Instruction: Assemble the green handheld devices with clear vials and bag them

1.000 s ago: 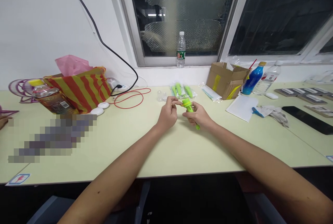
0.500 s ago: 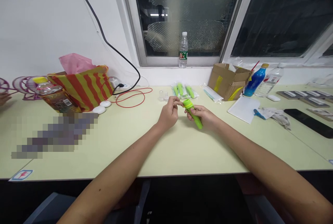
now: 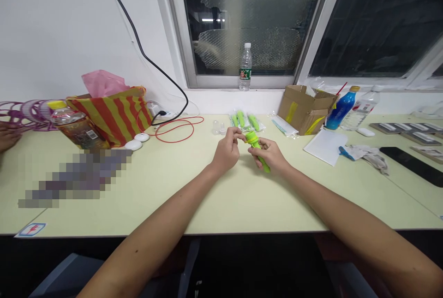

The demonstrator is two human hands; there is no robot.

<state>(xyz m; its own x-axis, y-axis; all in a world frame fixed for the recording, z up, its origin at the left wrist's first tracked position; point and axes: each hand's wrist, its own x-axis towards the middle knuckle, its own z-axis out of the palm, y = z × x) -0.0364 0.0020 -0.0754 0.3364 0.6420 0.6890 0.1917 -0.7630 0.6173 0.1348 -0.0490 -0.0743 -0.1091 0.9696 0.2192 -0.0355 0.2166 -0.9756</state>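
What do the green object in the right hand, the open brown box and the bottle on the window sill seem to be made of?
The green object in the right hand: probably plastic, bright and evenly coloured, ribbed near one end as if moulded; rubber is possible. The open brown box: apparently cardboard, matte, with folded flaps. The bottle: likely plastic, see-through and glossy.

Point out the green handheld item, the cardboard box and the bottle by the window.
Green handheld item [image 3: 253, 140]: head view, ribbed end.
Cardboard box [image 3: 302, 113]: head view, side wall.
Bottle [image 3: 245, 74]: head view, label.
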